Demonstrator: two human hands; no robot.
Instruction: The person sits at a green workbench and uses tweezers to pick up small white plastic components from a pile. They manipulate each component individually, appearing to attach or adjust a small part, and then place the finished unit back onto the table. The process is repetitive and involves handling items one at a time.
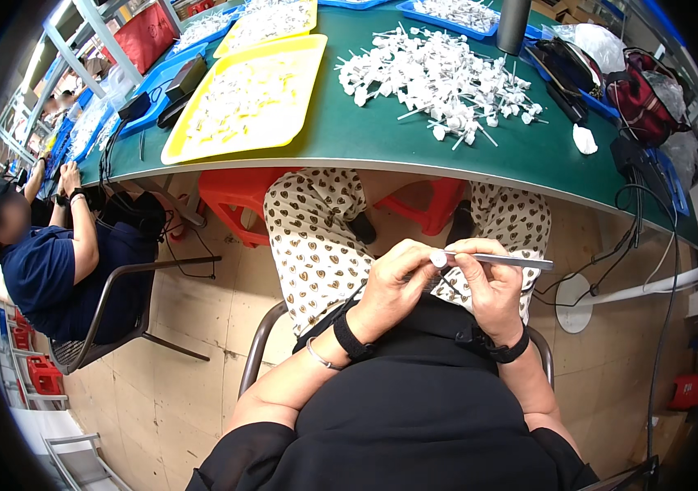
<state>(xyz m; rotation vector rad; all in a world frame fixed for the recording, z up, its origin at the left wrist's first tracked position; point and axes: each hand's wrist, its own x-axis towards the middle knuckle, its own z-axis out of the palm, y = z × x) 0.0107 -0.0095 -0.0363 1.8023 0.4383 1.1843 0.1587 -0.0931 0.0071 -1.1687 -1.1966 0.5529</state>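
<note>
The beige floor (153, 401) is divided into tiles; red stools (234, 190) are partly covered by the green table (357, 135); a pale frame (108, 39) is seen leftward.

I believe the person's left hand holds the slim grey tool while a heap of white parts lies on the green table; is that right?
Not quite: the head view shows the right hand holding the slim grey tool; the heap of white parts does lie on the green table.
</note>
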